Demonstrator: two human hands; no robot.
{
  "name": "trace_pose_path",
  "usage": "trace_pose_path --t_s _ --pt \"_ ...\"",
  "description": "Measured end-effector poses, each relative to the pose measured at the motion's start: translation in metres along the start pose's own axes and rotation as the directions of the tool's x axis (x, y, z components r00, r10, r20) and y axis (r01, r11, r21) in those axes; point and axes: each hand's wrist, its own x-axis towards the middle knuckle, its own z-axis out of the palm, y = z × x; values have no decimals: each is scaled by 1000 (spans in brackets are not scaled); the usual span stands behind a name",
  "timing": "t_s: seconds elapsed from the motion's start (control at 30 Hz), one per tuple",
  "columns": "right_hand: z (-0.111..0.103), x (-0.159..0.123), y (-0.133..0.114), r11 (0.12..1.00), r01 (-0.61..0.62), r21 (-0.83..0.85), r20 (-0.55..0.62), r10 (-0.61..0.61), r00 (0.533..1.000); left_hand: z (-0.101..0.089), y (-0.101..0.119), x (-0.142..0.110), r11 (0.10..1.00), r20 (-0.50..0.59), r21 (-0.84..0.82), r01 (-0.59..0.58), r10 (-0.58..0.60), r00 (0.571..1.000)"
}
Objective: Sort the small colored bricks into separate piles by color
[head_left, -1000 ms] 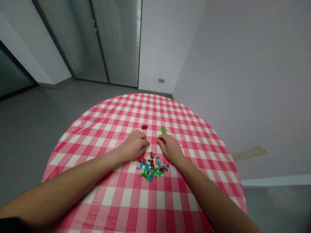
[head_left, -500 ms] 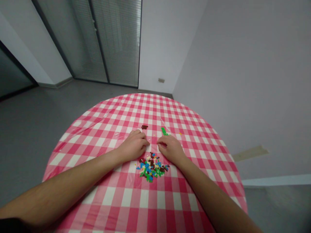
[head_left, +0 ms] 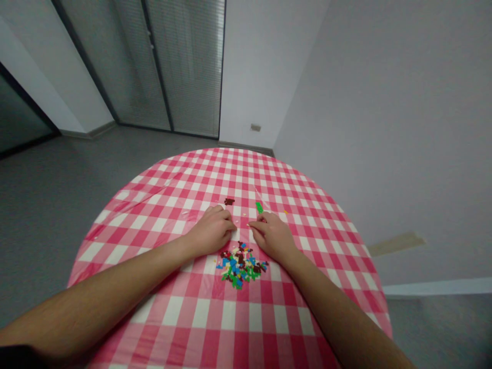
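Observation:
Small plastic building pieces in brown, blue, green, cream and other colours form a loose pile [head_left: 241,266] between my forearms. My left hand [head_left: 214,228] rests on the tablecloth up and left of the pile, fingers curled in; what they hold, if anything, is hidden. Across from it, my right hand [head_left: 272,234] has its thumb and forefinger close together, with a tiny cream piece [head_left: 248,224] at the fingertips. Just beyond that hand lies a green group of pieces [head_left: 259,207]. A brown cluster [head_left: 229,201] sits past my left fingers.
The round table wears a red and white checked cloth [head_left: 192,312] with some wrinkles at left. One yellow piece [head_left: 285,211] lies right of the green group. A glass partition with blinds [head_left: 192,66] and a grey wall [head_left: 384,128] stand beyond.
My right hand has shifted slightly and its fingers have changed pose, so the tiny cream piece now shows at the tips. The left hand and the pile look the same.

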Motion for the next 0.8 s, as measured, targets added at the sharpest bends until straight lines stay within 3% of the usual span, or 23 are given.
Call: trace_pose_path --t_s 0.4,0.63,0.8 --pt "6 6 -2 995 -23 97 -1 23 1000 1 0 0 1000 1 -18 9 -9 1000" --pt "5 10 -2 955 -117 272 19 116 993 0 1 0 1000 14 -15 22 -22 1000" --pt "5 10 -1 946 -128 297 14 130 991 -1 1 0 1000 22 -9 20 -20 1000"
